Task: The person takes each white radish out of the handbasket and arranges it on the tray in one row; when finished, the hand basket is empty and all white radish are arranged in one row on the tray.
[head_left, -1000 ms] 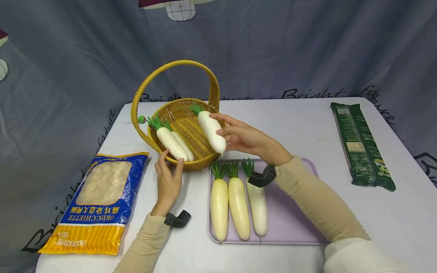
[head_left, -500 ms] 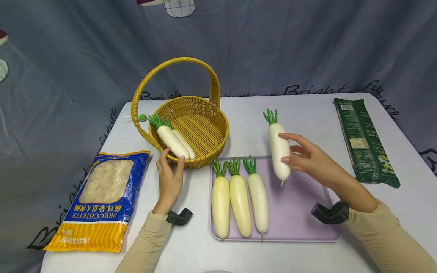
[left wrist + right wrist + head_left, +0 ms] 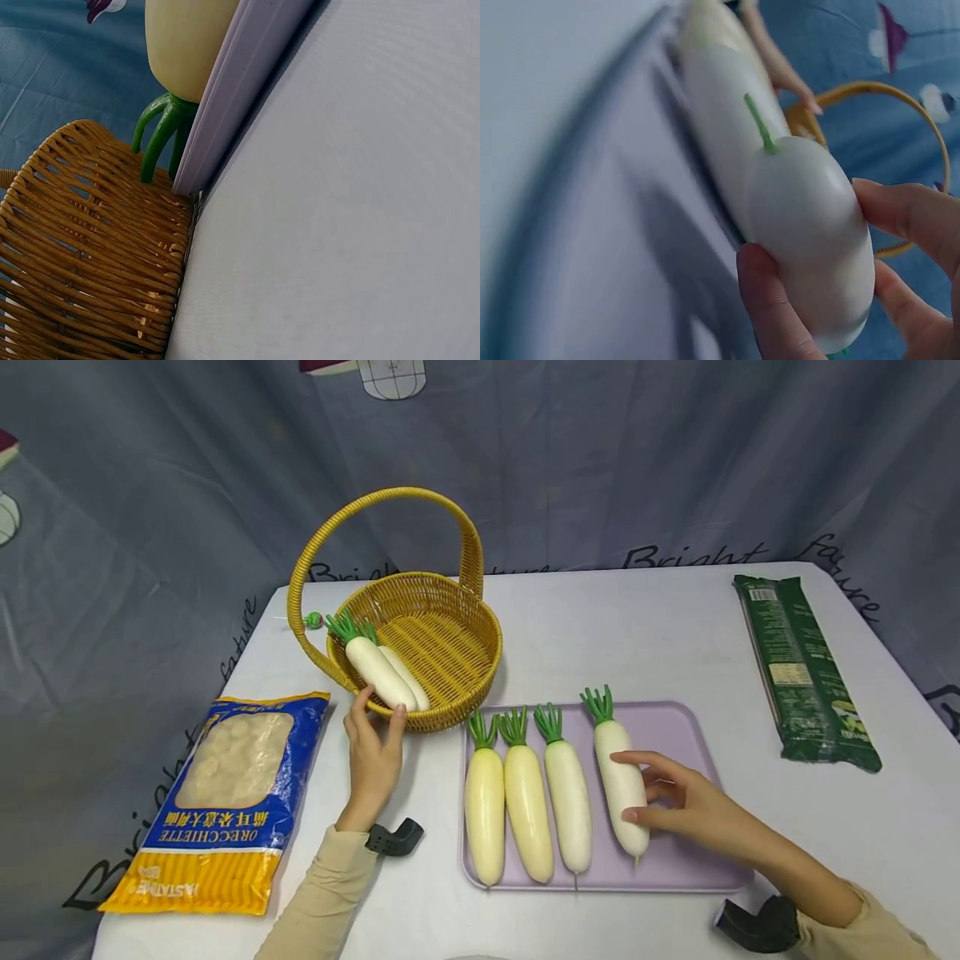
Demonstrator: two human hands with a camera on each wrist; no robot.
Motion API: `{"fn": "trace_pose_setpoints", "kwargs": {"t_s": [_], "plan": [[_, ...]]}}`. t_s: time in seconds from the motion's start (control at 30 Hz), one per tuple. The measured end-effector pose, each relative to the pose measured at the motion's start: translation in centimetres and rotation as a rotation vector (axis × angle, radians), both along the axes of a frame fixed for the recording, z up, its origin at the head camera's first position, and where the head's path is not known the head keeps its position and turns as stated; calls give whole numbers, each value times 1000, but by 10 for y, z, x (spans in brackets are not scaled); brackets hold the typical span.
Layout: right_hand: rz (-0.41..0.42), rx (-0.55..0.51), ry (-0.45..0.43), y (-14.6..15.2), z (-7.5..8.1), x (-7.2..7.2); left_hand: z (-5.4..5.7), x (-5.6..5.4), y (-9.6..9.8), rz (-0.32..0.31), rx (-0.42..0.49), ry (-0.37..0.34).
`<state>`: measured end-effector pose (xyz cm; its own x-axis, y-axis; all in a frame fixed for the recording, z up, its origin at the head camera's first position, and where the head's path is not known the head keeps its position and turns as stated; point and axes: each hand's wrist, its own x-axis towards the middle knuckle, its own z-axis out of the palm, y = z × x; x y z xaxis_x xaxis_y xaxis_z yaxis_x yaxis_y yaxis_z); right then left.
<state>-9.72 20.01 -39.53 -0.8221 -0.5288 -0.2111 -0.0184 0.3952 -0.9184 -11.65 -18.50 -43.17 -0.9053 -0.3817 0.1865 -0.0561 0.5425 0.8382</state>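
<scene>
My right hand (image 3: 686, 797) grips a white radish (image 3: 618, 785) with green leaves between thumb and fingers, over the lilac tray (image 3: 675, 718). In the right wrist view the radish (image 3: 810, 225) shows its root tip toward the camera. To its left on the tray lie a second white radish (image 3: 568, 802) and two yellowish ones (image 3: 528, 810). My left hand (image 3: 372, 768) holds the near rim of the wicker basket (image 3: 480, 685), where two white radishes (image 3: 378, 672) lean inside. The left wrist view shows the basket's outer wall (image 3: 90, 247) but not the hand.
A blue and yellow pasta bag (image 3: 217, 810) lies at the left, and a green package (image 3: 806, 677) at the far right. A small green lollipop (image 3: 312, 620) sits behind the basket handle's left side. A grey curtain hangs behind the white table (image 3: 600, 627).
My right hand has carried the white radish from over the basket rightward, then down to the tray beside the other radishes. The left hand stays at the basket rim.
</scene>
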Motion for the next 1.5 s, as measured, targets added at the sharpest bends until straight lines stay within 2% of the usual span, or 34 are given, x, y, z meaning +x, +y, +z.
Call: {"fn": "trace_pose_setpoints", "kwargs": {"t_s": [0.17,0.3,0.5,0.73,0.87,1.2,1.37,1.5], "plan": [[44,-46,-25,-4,-5,8,0,1,0,2,-1,-3],[37,-40,-27,-9,-7,8,0,1,0,4,2,3],[44,19,106,-14,-11,12,1,1,1,-3,8,10],[30,134,312,-18,-7,17,2,3,1,-7,16,-5],[35,168,352,-17,-2,17,2,2,1,-10,19,-11],[1,218,359,-14,16,5,3,1,1,-10,17,-4],[2,184,356,-16,21,-3,3,1,1,-12,18,0],[-3,144,358,-19,23,-18,3,1,1,-8,10,1]]}}
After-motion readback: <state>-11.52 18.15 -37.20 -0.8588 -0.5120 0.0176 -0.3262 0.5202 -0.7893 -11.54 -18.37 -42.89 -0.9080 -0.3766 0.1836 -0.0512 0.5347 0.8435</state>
